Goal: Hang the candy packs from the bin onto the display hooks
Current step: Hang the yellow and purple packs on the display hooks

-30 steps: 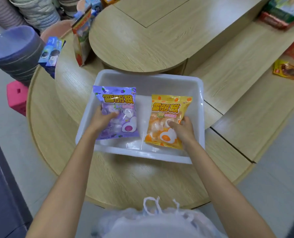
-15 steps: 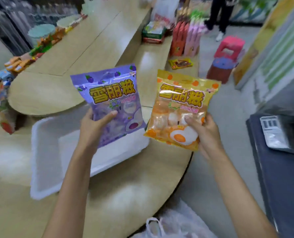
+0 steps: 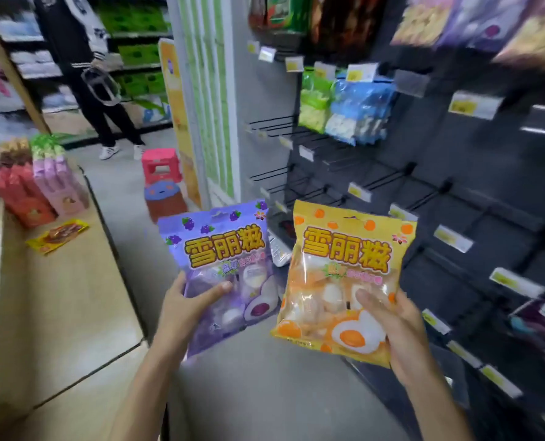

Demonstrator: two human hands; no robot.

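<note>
My left hand [image 3: 188,308] grips a purple candy pack [image 3: 223,265] by its lower left, thumb across the front. An orange candy pack [image 3: 344,275] is held upright by my right hand [image 3: 395,326] at its lower right corner. Both packs are raised in front of me, side by side and apart. The dark display wall with black wire hooks [image 3: 388,181] stands to the right, most hooks bare. The bin is out of view.
Green and blue bags [image 3: 347,106] hang on upper hooks. A wooden counter [image 3: 61,300] with boxed goods runs along the left. A pink stool [image 3: 161,163] and a brown stool [image 3: 166,198] stand in the aisle. A person [image 3: 86,68] stands farther back.
I lifted both packs out of the white bin and turned right from the counter. The view now faces the hook display, and the bin has left the frame.
</note>
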